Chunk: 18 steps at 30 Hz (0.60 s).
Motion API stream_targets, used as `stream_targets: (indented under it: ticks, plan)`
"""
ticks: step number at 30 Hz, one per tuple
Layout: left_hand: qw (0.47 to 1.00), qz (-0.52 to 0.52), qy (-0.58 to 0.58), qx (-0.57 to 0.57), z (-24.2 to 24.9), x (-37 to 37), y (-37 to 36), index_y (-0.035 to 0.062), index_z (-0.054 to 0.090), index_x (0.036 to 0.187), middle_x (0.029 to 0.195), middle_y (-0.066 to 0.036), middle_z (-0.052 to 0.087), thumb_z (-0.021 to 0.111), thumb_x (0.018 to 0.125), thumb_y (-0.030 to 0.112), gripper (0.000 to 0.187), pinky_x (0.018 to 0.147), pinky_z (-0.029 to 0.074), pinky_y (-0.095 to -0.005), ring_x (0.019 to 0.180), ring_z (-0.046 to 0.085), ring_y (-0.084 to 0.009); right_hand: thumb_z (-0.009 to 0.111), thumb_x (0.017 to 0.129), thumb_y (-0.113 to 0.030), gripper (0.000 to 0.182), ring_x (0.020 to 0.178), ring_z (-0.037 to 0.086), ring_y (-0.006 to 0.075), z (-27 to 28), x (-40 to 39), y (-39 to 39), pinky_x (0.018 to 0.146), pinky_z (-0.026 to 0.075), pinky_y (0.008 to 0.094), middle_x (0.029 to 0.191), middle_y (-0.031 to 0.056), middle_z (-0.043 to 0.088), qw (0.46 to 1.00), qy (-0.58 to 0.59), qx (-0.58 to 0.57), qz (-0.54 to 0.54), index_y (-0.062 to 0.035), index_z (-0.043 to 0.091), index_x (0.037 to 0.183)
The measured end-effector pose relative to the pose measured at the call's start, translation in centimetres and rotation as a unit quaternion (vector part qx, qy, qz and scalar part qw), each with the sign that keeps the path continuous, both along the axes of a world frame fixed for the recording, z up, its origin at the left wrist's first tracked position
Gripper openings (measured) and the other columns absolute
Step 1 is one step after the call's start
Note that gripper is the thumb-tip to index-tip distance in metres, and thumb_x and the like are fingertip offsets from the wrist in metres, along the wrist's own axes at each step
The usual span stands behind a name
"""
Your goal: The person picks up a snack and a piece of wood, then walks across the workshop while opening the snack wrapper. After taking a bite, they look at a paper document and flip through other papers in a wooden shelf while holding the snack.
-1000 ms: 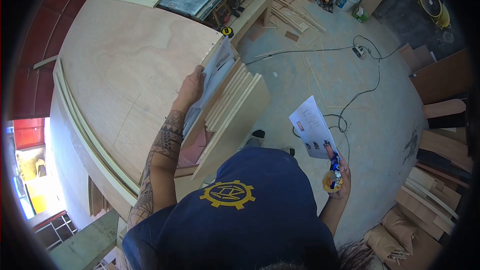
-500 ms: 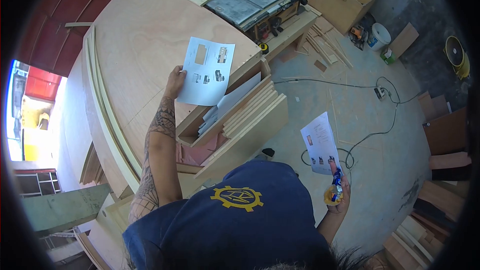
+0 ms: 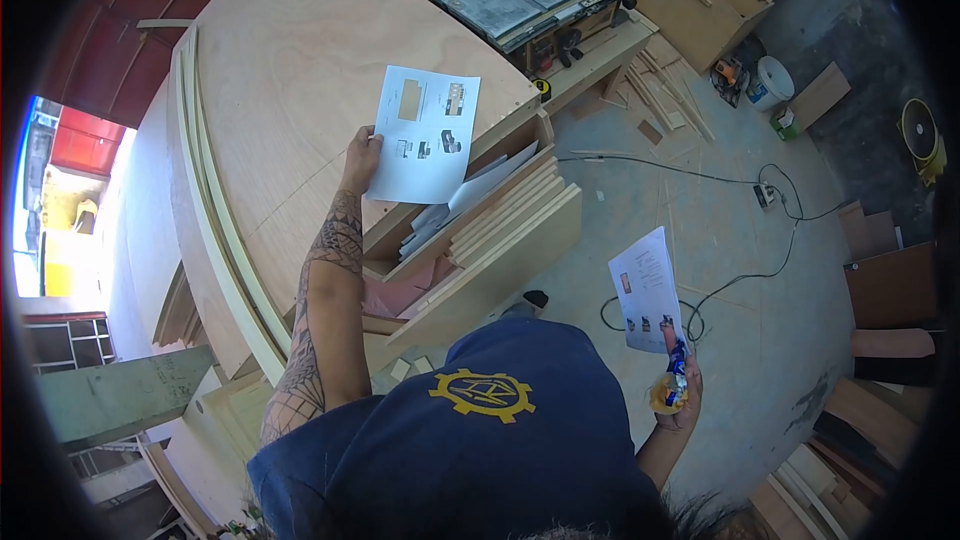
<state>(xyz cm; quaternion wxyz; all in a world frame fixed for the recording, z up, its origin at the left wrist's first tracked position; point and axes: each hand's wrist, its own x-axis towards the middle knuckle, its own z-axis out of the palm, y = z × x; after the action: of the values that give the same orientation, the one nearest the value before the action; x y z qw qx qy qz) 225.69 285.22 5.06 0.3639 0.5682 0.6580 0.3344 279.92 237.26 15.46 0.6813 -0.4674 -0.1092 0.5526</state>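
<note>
My left hand [image 3: 361,160] grips the left edge of a printed paper sheet [image 3: 420,165], raised over the plywood table [image 3: 270,80]. Several small pictures of furniture-like items are printed on it. Out to the right, my right hand [image 3: 690,402] is closed around a second printed sheet [image 3: 645,285] and a crinkled, shiny blue-and-yellow item [image 3: 668,392] that resembles a wrapper. This sheet stands up above the fingers, tilted over the floor. Just below the left sheet is an open wooden drawer [image 3: 545,140] with white papers [image 3: 480,185] inside.
A table saw [image 3: 490,5] stands beyond the plywood table, with a tape measure [image 3: 541,89] at the table's corner. A black cable [image 3: 680,172] runs across the floor. Wood strips [image 3: 660,90], a white bucket [image 3: 770,82] and a yellow fan [image 3: 920,135] lie further right.
The view has shifted slightly, so the table and floor things sit a little differently. Both hands keep hold of their sheets, nearly in the same place.
</note>
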Motion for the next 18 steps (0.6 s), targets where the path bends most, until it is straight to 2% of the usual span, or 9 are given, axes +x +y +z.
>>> stream_targets:
  ticks: [3, 5, 10, 12, 16, 18]
  plan:
    - [1.0, 0.01, -0.018, -0.009, 0.1, 0.1, -0.1, -0.001, 0.06, 0.129, 0.106, -0.011, 0.072, 0.052, 0.107, 0.021, 0.032, 0.081, 0.055, -0.0322, 0.091, 0.067, -0.0166, 0.06, 0.101, -0.022, 0.071, 0.114, 0.068, 0.0169, 0.0, 0.0, 0.3, 0.091, 0.056, 0.0253, 0.158, 0.0274, 0.045, 1.0, -0.003, 0.006, 0.013, 0.0132, 0.031, 0.155]
    - [1.0, 0.01, -0.022, -0.004, 0.0, 0.0, -0.1, -0.0014, 0.062, 0.127, 0.106, -0.015, 0.073, 0.053, 0.106, 0.018, 0.03, 0.085, 0.055, -0.0344, 0.093, 0.069, -0.0193, 0.06, 0.101, -0.022, 0.071, 0.114, 0.068, 0.0169, -0.1, 0.0, 0.5, 0.09, 0.056, 0.0252, 0.158, 0.0274, 0.045, 1.0, -0.005, -0.001, 0.01, 0.0132, 0.031, 0.155]
    - [1.0, 0.008, -0.013, -0.001, 1.0, 0.7, -0.6, -0.0019, 0.062, 0.126, 0.105, -0.014, 0.073, 0.054, 0.105, 0.018, 0.03, 0.085, 0.055, -0.0337, 0.093, 0.068, -0.0182, 0.061, 0.101, -0.022, 0.071, 0.113, 0.069, 0.0171, 0.0, 0.0, 0.8, 0.09, 0.056, 0.0251, 0.158, 0.028, 0.045, 1.0, -0.002, 0.011, 0.024, 0.0133, 0.03, 0.155]
    - [1.0, 0.009, -0.02, -0.001, 1.2, 0.8, -0.7, -0.002, 0.062, 0.126, 0.105, -0.014, 0.073, 0.054, 0.105, 0.018, 0.03, 0.085, 0.055, -0.0334, 0.093, 0.068, -0.018, 0.074, 0.094, -0.026, 0.081, 0.138, 0.054, 0.0259, 0.7, -0.3, 1.2, 0.113, 0.042, 0.0314, 0.15, 0.0274, 0.054, 1.0, -0.003, -0.02, 0.006, 0.0145, 0.035, 0.153]
    - [1.0, 0.005, -0.006, 0.007, 1.3, 0.8, -0.8, -0.002, 0.062, 0.127, 0.105, -0.014, 0.073, 0.054, 0.105, 0.019, 0.031, 0.085, 0.055, -0.0335, 0.093, 0.068, -0.0183, 0.073, 0.094, -0.025, 0.081, 0.139, 0.054, 0.0265, 0.7, -0.3, 1.4, 0.114, 0.042, 0.0323, 0.151, 0.0277, 0.053, 1.0, -0.003, -0.016, 0.014, 0.0148, 0.035, 0.153]
    - [1.0, 0.005, 0.004, 0.013, 1.3, 0.9, -0.8, -0.002, 0.062, 0.127, 0.106, -0.014, 0.073, 0.053, 0.105, 0.019, 0.032, 0.085, 0.055, -0.0336, 0.093, 0.068, -0.0183, 0.061, 0.101, -0.022, 0.071, 0.128, 0.062, 0.022, 0.3, -0.2, 1.4, 0.1, 0.053, 0.0276, 0.157, 0.0283, 0.046, 1.0, -0.01, 0.007, 0.023, 0.0137, 0.031, 0.155]
